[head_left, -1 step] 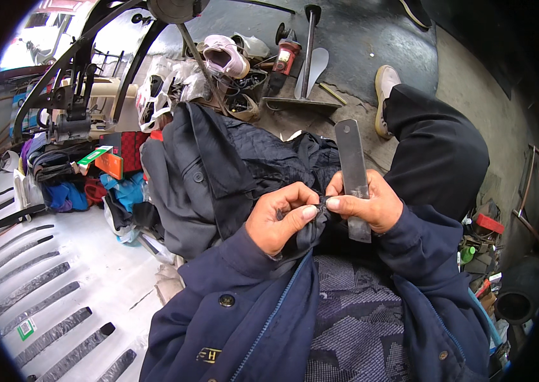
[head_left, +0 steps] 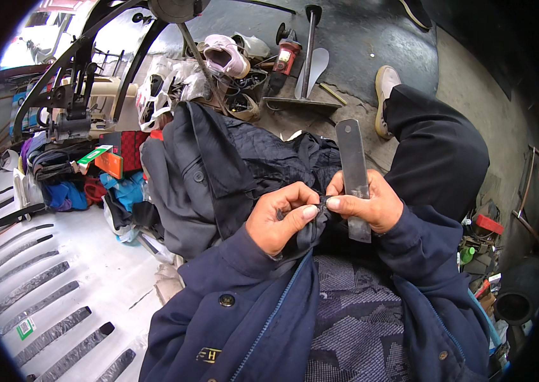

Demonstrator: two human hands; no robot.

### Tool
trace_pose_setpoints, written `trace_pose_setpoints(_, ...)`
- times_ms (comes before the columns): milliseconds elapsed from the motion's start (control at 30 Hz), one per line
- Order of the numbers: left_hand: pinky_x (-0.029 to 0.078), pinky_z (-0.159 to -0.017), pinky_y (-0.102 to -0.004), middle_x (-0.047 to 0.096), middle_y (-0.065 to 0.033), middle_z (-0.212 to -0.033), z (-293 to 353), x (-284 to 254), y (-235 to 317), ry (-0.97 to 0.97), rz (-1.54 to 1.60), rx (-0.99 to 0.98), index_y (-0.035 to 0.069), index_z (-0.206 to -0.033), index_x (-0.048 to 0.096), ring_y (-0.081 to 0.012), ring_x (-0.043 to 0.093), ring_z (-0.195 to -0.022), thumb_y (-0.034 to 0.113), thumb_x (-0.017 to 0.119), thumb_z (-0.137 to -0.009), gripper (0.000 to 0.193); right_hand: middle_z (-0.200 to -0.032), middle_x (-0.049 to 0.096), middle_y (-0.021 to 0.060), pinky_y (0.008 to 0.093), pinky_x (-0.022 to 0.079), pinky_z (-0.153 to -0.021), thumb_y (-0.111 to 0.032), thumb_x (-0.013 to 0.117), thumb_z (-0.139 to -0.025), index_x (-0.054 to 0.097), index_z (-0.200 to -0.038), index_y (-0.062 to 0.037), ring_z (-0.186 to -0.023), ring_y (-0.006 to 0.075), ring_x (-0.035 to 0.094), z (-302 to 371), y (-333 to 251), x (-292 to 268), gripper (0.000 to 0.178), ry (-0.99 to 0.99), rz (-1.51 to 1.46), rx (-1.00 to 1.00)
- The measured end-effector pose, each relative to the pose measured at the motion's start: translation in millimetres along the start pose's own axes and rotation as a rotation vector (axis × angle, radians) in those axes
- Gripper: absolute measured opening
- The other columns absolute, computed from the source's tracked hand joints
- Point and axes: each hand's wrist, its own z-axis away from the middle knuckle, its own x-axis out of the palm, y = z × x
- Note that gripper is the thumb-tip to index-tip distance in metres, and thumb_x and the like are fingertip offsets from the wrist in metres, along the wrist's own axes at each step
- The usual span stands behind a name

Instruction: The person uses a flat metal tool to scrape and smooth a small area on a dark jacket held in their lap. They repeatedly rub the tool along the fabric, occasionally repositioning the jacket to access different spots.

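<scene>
A dark grey coat (head_left: 180, 191) with a button and a black quilted lining lies across my lap. My left hand (head_left: 280, 215) pinches a dark edge of it between thumb and forefinger. Right beside it, my right hand (head_left: 371, 205) pinches the same edge, its thumb tip close to my left thumb. A flat steel blade (head_left: 352, 156), like a cobbler's knife, is also held in my right hand. It stands nearly upright, with a hole near its far end and its lower end showing below my fingers. The exact spot between my fingertips is too small to make out.
At left, a white panel (head_left: 116, 270) bears several dark wrapped strips. A black-framed machine (head_left: 72, 108) stands far left near a pile of bags and cloths. Beyond the coat are a pink shoe (head_left: 225, 57), a red power tool (head_left: 287, 56) and a metal stand (head_left: 304, 102). Clutter lies at right.
</scene>
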Motion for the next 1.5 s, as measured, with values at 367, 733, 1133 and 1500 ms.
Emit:
trace_pose_setpoints(367, 0.04, -0.073, -0.0193, 0.059, 0.0058, -0.091, 1, 6, -2, 0.055, -0.122, 0.057, 0.003, -0.105, 0.062, -0.0012, 0.049, -0.08, 0.016, 0.064, -0.1, 0.014, -0.083, 0.059, 0.0039, 0.025, 0.044, -0.074, -0.013, 0.054, -0.098, 0.058, -0.12, 0.0023, -0.079, 0.0098, 0.055, 3, -11, 8, 0.027, 0.342, 0.109, -0.463)
trace_pose_setpoints(733, 0.043, -0.069, -0.0229, 0.058, 0.0032, -0.082, -1, 16, 2, 0.119, -0.222, 0.057, 0.002, -0.095, 0.061, -0.0036, 0.049, -0.076, 0.004, 0.063, -0.097, 0.003, -0.093, 0.06, 0.0108, 0.0311, 0.05, -0.081, -0.01, 0.052, -0.099, 0.049, -0.125, 0.002, -0.084, 0.0161, 0.06, -2, -6, 27, 0.029, 0.324, 0.354, -0.614)
trace_pose_setpoints(1133, 0.044, -0.067, -0.0247, 0.058, 0.0005, -0.076, -3, 18, 0, 0.162, -0.254, 0.077, 0.001, -0.091, 0.061, -0.0057, 0.051, -0.073, 0.003, 0.065, -0.093, 0.005, -0.09, 0.06, 0.0076, 0.0265, 0.05, -0.072, 0.005, 0.054, -0.094, 0.055, -0.117, 0.0045, -0.079, 0.0118, 0.06, -9, 1, 29, 0.023, 0.411, 0.478, -0.744)
trace_pose_setpoints(1500, 0.042, -0.068, -0.0226, 0.058, 0.004, -0.081, -3, 16, 0, 0.139, -0.283, 0.1, 0.003, -0.094, 0.06, -0.0034, 0.05, -0.074, 0.008, 0.064, -0.096, 0.007, -0.088, 0.061, 0.0084, 0.0278, 0.051, -0.068, 0.006, 0.053, -0.092, 0.056, -0.113, 0.0054, -0.074, 0.0132, 0.062, -10, -2, 30, 0.021, 0.394, 0.502, -0.752)
